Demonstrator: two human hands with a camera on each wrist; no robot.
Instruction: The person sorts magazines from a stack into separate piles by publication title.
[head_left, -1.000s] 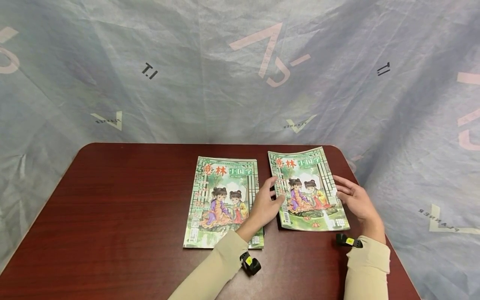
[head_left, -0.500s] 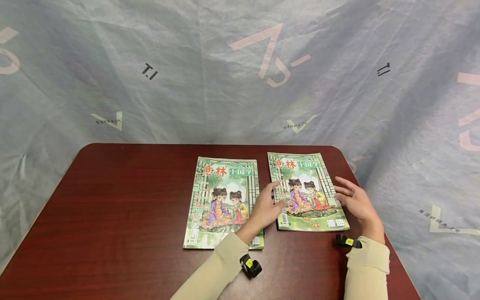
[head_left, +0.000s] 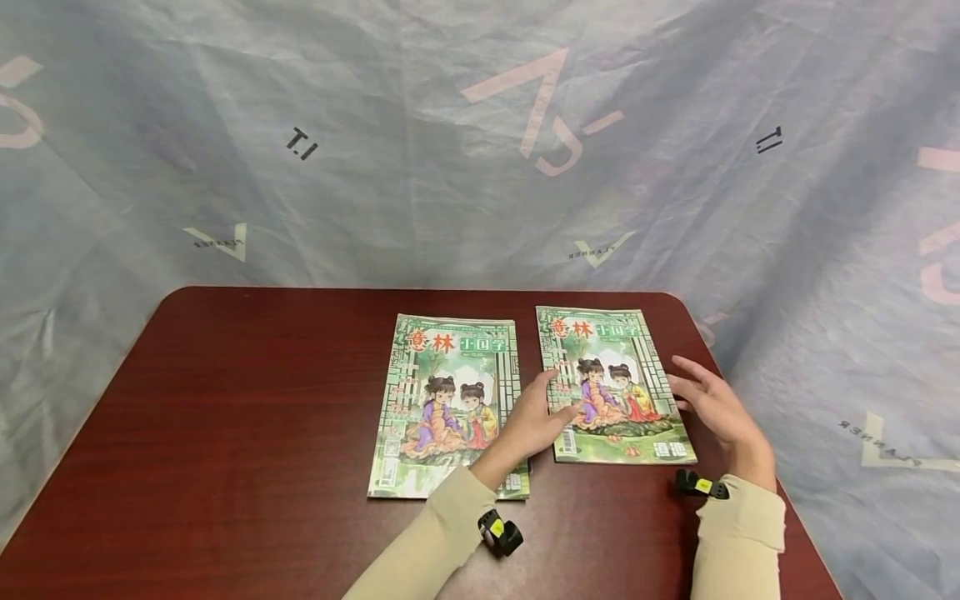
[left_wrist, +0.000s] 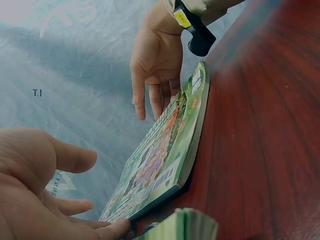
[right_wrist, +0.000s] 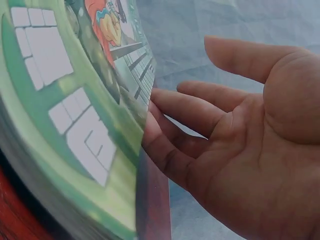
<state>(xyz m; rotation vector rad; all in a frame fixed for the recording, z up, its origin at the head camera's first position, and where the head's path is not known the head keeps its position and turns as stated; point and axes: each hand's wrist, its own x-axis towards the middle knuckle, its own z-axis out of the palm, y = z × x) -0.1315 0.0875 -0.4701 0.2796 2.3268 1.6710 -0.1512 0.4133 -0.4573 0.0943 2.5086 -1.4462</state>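
Well, I'm seeing magazine [head_left: 618, 392] lying cover-up on table [head_left: 225, 417], just right of second magazine [head_left: 438, 392]. Left hand [head_left: 528, 421] is touching its left edge, fingers relaxed, gripping nothing; right hand [head_left: 716, 408] is resting loose-fingered at opposite edge, thumb clear of cover, also gripping nothing. Main worry I'm weighing: uneven push from one side skewing magazine, cover slipping past slack fingers, or low left sleeve [head_left: 431, 533] snagging second magazine's corner and dragging it crooked.
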